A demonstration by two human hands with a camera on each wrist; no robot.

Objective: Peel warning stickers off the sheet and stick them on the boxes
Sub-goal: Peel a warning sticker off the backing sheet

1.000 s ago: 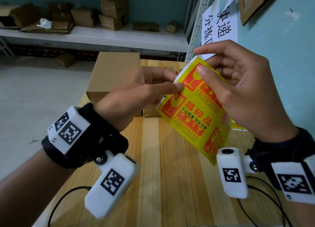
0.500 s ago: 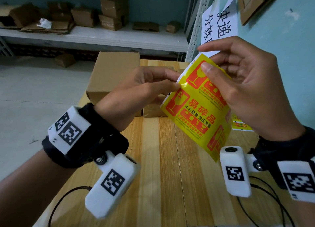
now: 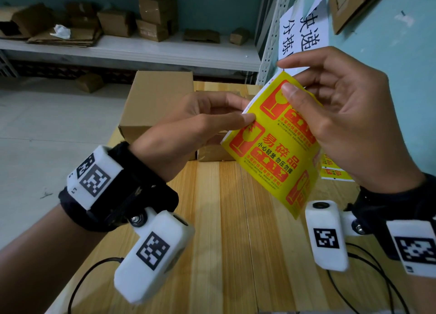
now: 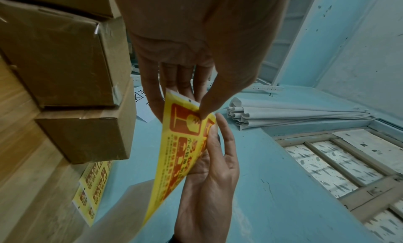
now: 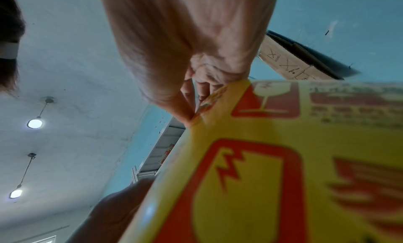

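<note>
Both hands hold a yellow sticker sheet (image 3: 273, 153) with red fragile-glass symbols up over the wooden table (image 3: 236, 231). My right hand (image 3: 330, 115) grips its upper part, thumb pressed on the front and fingers behind. My left hand (image 3: 198, 127) pinches the sheet's left edge between thumb and fingers, where a sticker's corner meets the white backing. The left wrist view shows the same sheet (image 4: 181, 153) pinched at its top corner. In the right wrist view the sheet (image 5: 283, 169) fills the lower right, blurred. Brown cardboard boxes (image 3: 158, 101) stand behind the hands.
A smaller box (image 3: 212, 148) sits partly hidden behind the sheet. More sticker sheets (image 3: 335, 169) lie on the table at the right, against the blue wall. Cables (image 3: 368, 278) trail across the near table. A shelf (image 3: 132, 49) with cardboard stands behind.
The right hand has lifted and tilted the sheet slightly rightward. The left thumb and fingers have stayed pinched on its left edge.
</note>
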